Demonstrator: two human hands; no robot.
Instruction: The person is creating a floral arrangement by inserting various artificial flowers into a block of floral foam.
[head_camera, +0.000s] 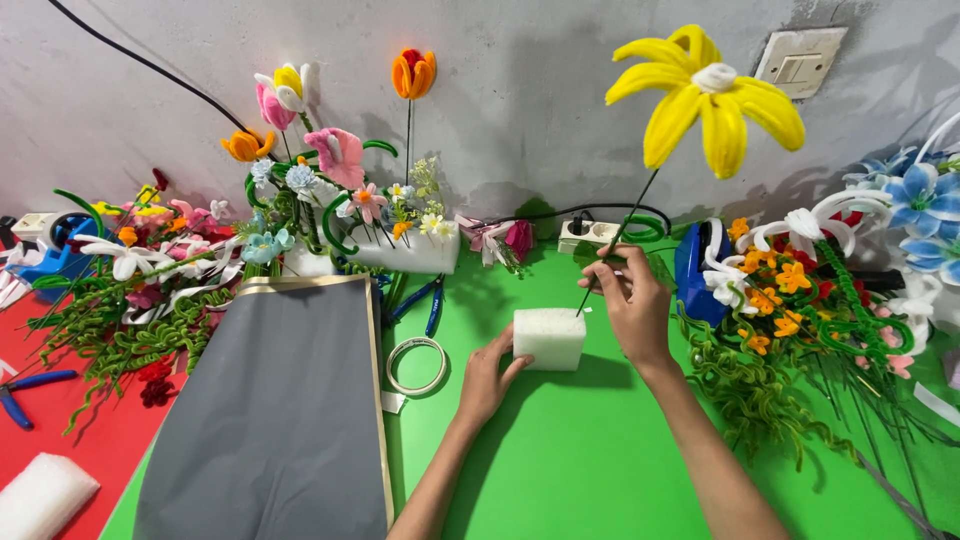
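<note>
My left hand (487, 377) rests against the near left side of a white foam block (548, 338) on the green table (580, 460), steadying it. My right hand (630, 300) pinches the thin dark stem (628, 217) of a large yellow pipe-cleaner flower (705, 95). The stem slants down to the block's top right edge, with the bloom high above near the wall.
A grey sheet (275, 410) lies left of my arms, a tape ring (417, 365) beside it. Blue-handled pliers (425, 300) lie behind. Piles of pipe-cleaner flowers fill the left (150, 270) and right (800, 290). A foam holder with upright flowers (405, 250) stands at the wall.
</note>
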